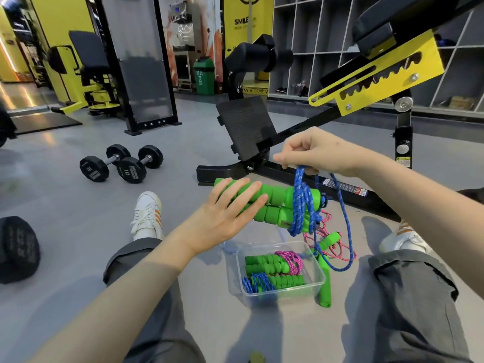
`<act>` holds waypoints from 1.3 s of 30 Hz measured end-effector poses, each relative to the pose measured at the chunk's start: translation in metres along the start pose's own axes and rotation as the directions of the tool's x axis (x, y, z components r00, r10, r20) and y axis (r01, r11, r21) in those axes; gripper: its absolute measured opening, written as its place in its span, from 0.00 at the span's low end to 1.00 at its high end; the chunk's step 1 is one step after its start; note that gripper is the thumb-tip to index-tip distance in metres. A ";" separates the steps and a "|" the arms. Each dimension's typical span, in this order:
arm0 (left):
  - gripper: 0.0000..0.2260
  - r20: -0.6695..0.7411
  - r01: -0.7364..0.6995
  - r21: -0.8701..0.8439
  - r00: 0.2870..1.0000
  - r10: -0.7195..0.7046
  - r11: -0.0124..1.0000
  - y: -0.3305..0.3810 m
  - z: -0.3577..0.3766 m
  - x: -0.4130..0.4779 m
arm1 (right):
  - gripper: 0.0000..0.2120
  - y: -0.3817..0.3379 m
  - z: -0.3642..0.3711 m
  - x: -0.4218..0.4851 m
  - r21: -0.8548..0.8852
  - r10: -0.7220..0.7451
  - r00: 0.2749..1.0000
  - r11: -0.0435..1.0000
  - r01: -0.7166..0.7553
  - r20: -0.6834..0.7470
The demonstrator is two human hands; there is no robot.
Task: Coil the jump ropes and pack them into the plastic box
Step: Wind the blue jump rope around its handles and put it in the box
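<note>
Green handles (277,195) are gripped by left hand (227,213), thumb hidden; fingers of right hand (314,153) pinch blue rope (303,203).

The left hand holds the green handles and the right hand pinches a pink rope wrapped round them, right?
Wrong colour: in the head view the rope pinched by the right hand round the green handles is blue, not pink.

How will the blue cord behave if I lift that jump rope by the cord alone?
Probably floppy: the blue cord sags in a slack loop below the right hand. Its turns round the green handles look uneven, so they may slip off. The ribbed handles in the left hand look like foam, so likely light.
</note>
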State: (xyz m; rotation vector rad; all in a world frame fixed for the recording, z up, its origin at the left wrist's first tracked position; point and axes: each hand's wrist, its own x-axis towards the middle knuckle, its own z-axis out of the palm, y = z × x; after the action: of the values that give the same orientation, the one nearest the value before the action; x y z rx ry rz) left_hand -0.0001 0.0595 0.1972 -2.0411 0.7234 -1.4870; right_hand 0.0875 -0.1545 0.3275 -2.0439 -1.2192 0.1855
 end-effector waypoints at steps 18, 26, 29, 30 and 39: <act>0.17 -0.086 0.376 0.080 0.925 -0.369 0.923 -0.003 0.024 -0.004 | 0.24 0.075 0.104 -0.042 0.134 0.293 0.956 0.948 -0.289 -0.007; 0.17 -0.033 0.296 0.157 0.955 -0.294 0.942 -0.002 0.043 -0.011 | 0.15 0.055 0.066 -0.035 -0.584 0.138 0.990 0.807 -0.092 0.036; 0.17 -0.008 0.321 0.172 0.946 -0.325 0.931 -0.002 0.042 -0.012 | 0.16 0.042 0.060 -0.039 -0.686 0.110 0.992 0.727 -0.039 0.061; 0.17 0.002 0.329 0.175 0.942 -0.335 0.928 -0.001 0.042 -0.012 | 0.15 0.038 0.061 -0.041 -0.699 0.101 0.993 0.715 -0.024 0.069; 0.18 0.082 0.294 0.165 0.947 -0.310 0.941 -0.001 0.032 -0.021 | 0.15 0.006 0.030 -0.039 -0.381 0.075 0.967 0.924 0.024 0.242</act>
State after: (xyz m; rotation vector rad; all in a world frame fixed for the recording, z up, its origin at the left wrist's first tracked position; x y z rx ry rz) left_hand 0.0255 0.0775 0.1749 -2.1661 0.2512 -1.5282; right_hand 0.0565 -0.1722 0.2932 -2.4311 -1.4783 0.2429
